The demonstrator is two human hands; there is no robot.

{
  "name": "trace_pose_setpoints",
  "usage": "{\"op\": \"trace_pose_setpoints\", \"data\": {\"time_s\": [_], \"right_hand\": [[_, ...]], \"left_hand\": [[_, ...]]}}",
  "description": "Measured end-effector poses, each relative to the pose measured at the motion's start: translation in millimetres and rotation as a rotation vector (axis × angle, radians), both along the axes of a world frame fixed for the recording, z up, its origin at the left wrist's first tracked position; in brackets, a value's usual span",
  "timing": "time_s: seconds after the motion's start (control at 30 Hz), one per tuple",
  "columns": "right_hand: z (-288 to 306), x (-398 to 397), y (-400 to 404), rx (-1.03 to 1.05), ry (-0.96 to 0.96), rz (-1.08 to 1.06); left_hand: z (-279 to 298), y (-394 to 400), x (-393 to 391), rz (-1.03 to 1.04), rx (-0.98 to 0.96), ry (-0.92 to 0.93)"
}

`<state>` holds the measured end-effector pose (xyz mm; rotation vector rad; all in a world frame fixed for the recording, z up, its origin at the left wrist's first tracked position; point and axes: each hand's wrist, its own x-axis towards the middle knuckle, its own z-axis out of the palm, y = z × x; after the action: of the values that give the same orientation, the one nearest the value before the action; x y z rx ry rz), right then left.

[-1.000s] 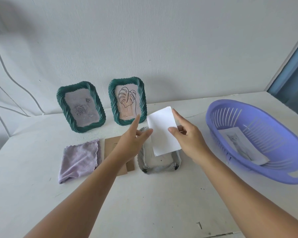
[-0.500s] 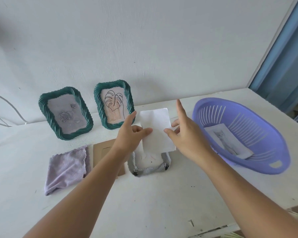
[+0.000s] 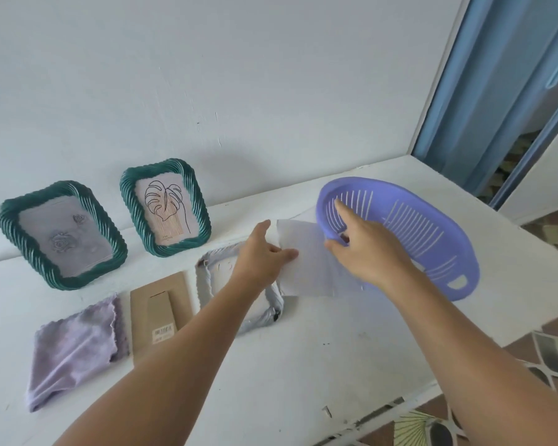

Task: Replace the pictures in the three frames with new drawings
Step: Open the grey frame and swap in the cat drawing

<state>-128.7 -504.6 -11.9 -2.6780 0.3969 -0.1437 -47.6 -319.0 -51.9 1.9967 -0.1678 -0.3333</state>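
**Stock on the white table: frames, paper, basket**

Writing: one small barcode label (image 3: 164, 331) on the brown backing board; its print is too small for me to read. No other legible text.

Frames, three. Two green rope-edged frames stand against the wall at 10 and 11 o'clock: the left frame (image 3: 62, 235) shows a faint grey rose drawing, the right frame (image 3: 165, 206) a line-drawn leaf. The third frame (image 3: 207, 278) lies flat at centre, pale grey, partly under my left arm.

Backing board (image 3: 160, 313), one, brown card, flat just left of the flat frame.

Cloth (image 3: 73, 349), one, lilac, at 8 o'clock.

Paper sheet (image 3: 310, 268), one, white, blank side up, held above the flat frame's right edge. My left hand (image 3: 261, 255) pinches its left edge, thumb on top. My right hand (image 3: 364, 246) has fingers extended, forefinger over the basket's rim; whether it touches the sheet I cannot tell.

Basket (image 3: 432, 239), one, purple slotted plastic, at 2 o'clock.

Surface: white painted table (image 3: 303, 365), scuffed. White wall behind; blue door at 1 o'clock; patterned floor tiles at 4 o'clock.
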Motion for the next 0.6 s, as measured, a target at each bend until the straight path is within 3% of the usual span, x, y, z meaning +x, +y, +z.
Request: {"op": "trace_pose_setpoints", "data": {"time_s": [0.2,0.6], "right_hand": [[16.5,-0.7,-15.5,0.127,-0.133,-0.054],[-2.6,-9.3,1.8,0.23,-0.071,-0.008]], "left_hand": [[-2.2,-28.5,7.4,-0.017,0.178,-0.036],[-7.0,-55.9,-3.5,-0.083,0.224,-0.018]]}}
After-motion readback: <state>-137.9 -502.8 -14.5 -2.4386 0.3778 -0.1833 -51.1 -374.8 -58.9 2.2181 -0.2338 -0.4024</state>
